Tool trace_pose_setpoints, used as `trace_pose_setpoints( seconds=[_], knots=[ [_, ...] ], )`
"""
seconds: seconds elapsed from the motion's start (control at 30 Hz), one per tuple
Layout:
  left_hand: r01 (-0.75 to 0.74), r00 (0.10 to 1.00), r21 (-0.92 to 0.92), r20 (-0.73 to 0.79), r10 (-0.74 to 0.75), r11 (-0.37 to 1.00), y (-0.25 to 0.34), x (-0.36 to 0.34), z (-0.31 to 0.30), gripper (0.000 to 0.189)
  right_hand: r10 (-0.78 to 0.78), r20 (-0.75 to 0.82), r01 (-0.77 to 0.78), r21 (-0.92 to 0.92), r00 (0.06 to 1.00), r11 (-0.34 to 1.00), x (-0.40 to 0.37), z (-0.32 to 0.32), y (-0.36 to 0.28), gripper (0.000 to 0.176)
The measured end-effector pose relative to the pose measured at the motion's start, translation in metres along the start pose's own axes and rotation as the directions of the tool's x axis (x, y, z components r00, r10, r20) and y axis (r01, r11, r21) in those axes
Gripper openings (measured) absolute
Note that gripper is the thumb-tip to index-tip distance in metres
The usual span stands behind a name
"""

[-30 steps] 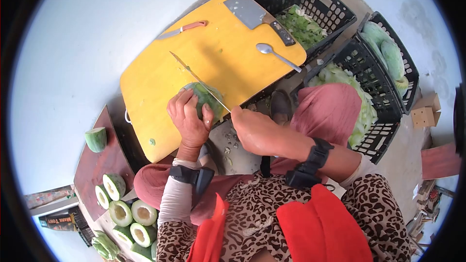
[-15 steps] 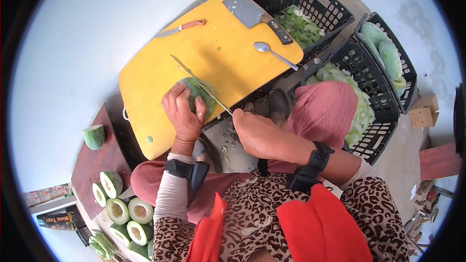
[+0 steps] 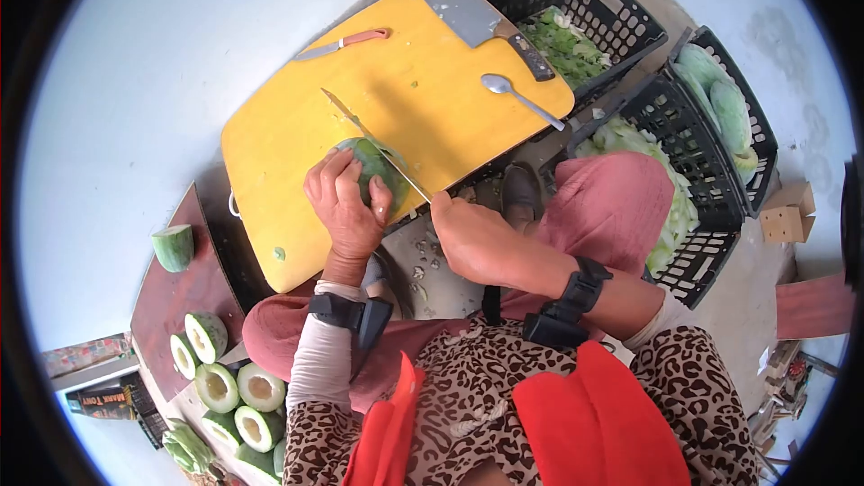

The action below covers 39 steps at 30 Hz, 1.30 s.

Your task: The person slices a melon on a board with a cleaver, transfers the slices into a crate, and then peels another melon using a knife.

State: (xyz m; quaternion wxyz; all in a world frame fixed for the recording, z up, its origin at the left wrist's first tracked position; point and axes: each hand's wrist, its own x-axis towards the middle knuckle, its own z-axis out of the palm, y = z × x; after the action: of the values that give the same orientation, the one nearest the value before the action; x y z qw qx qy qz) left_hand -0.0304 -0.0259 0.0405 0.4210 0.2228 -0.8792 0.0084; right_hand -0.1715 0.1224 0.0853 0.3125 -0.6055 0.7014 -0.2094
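Note:
A green melon (image 3: 371, 167) lies near the front edge of the yellow cutting board (image 3: 297, 148). My left hand (image 3: 346, 202) is wrapped round its near side, thumb on the right. My right hand (image 3: 468, 232) is closed on the handle of a long knife (image 3: 405, 173), whose blade crosses the melon's upper right side and points up and left. The handle is hidden in my fist. Farther back on the board lie a small knife (image 3: 346, 43) with an orange-brown handle, a cleaver (image 3: 463, 16) and a spoon (image 3: 522, 101).
Black crates (image 3: 621, 13) at the right hold green leaves (image 3: 562, 47), pale peelings (image 3: 670, 207) and whole green melons (image 3: 731, 115). At the lower left are a cut melon piece (image 3: 173, 248) on a brown board (image 3: 193, 288) and several hollowed halves (image 3: 259, 387).
The view has shifted slightly. My left hand still holds the melon, and the knife remains across it with little visible movement.

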Motion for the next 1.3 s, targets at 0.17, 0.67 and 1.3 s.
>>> trace_pose_setpoints(
  seconds=[0.17, 0.67, 1.3],
  knots=[
    [0.018, 1.000, -0.017, 0.002, -0.018, 1.000, 0.001, 0.000, -0.001, 0.034, -0.004, -0.018, 0.004, -0.004, 1.000, 1.000, 0.035, 0.016, 0.010, 0.018],
    [0.231, 0.973, 0.190, -0.024, -0.231, 0.954, 0.019, 0.002, -0.007, 0.061, 0.167, -0.019, -0.165, 0.057, 0.986, 0.985, -0.022, 0.022, 0.032, 0.021],
    [0.425, 0.904, -0.186, 0.144, -0.403, 0.886, -0.008, 0.000, -0.032, 0.055, -0.141, -0.222, 0.119, -0.109, 0.965, 0.987, -0.024, 0.004, -0.015, 0.025]
  ],
)
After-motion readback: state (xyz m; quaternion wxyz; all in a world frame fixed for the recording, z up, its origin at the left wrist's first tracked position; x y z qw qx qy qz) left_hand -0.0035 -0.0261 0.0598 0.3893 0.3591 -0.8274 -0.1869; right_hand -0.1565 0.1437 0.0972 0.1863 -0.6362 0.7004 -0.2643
